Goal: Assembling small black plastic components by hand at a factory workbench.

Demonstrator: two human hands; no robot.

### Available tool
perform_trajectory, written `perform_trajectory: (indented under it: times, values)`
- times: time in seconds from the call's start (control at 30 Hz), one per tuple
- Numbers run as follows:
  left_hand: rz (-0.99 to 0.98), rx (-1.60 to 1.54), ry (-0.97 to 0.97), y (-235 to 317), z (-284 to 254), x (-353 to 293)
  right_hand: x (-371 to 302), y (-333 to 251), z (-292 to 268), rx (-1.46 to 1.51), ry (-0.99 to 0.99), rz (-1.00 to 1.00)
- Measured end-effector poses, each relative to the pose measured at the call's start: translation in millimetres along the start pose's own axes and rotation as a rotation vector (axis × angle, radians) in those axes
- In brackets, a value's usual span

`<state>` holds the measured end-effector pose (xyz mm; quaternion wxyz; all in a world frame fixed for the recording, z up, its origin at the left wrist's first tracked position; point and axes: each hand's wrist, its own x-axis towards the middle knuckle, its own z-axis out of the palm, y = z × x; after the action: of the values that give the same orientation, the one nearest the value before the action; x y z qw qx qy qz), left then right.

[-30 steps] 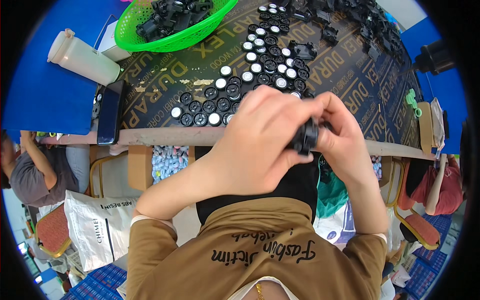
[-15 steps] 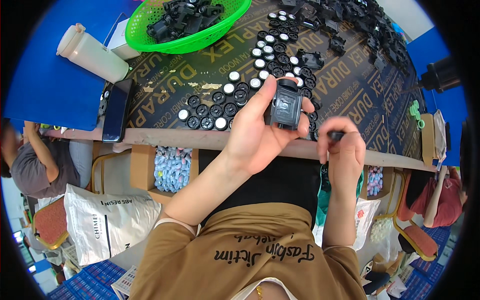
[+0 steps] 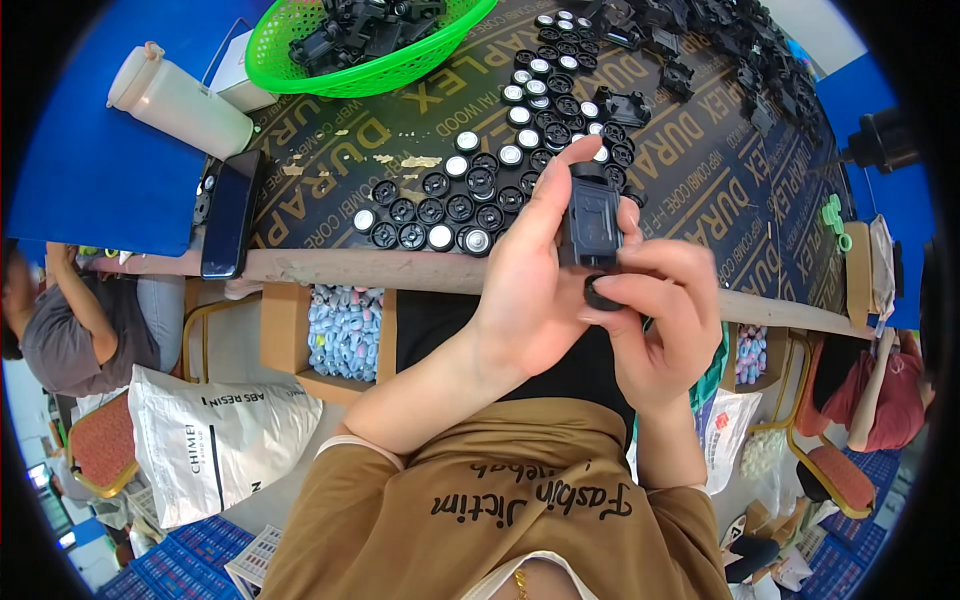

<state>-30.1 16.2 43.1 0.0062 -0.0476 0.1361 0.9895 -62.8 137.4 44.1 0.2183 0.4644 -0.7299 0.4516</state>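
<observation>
The grip of the left hand (image 3: pixel 525 290) is curled around a black, box-shaped plastic body (image 3: pixel 597 232), with the thumb along its left side and fingertips at its right side. The grip of the right hand (image 3: pixel 668 330) is pinching a small, black, round plastic piece (image 3: pixel 600 293) at the 6 o'clock end of this body; I cannot tell if the two parts touch.

Taking the body as the centre of the clock, and going from left to right: between 9 and 10 o'clock is a white, cylindrical bottle (image 3: pixel 180 105), and at 9 o'clock a dark, flat phone (image 3: pixel 232 215) lies on the black table (image 3: pixel 330 205) with yellowish lettering. At 10 o'clock is a bright green plastic basket (image 3: pixel 370 82), filled with black plastic parts (image 3: pixel 360 35). Small black wheels (image 3: pixel 460 207), some with silvery-white centres, spread from 9 to 12 o'clock. At 1 o'clock more black plastic bodies (image 3: pixel 676 78) are heaped, and at 3 o'clock lie light green plastic rings (image 3: pixel 844 243).
</observation>
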Motion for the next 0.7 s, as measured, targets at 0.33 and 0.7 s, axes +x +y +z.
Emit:
perform_trajectory:
  times: [0.33, 0.7]
  values:
    - [0.212, 0.283, -0.019, -9.6, 11.1, -13.1, 2.2, 2.1, 8.4, 0.029, 0.130, 0.030]
    - [0.420, 0.480, -0.006, -21.8, 3.4, -22.2, -7.6, -4.5, 12.3, 0.311, 0.070, 0.237]
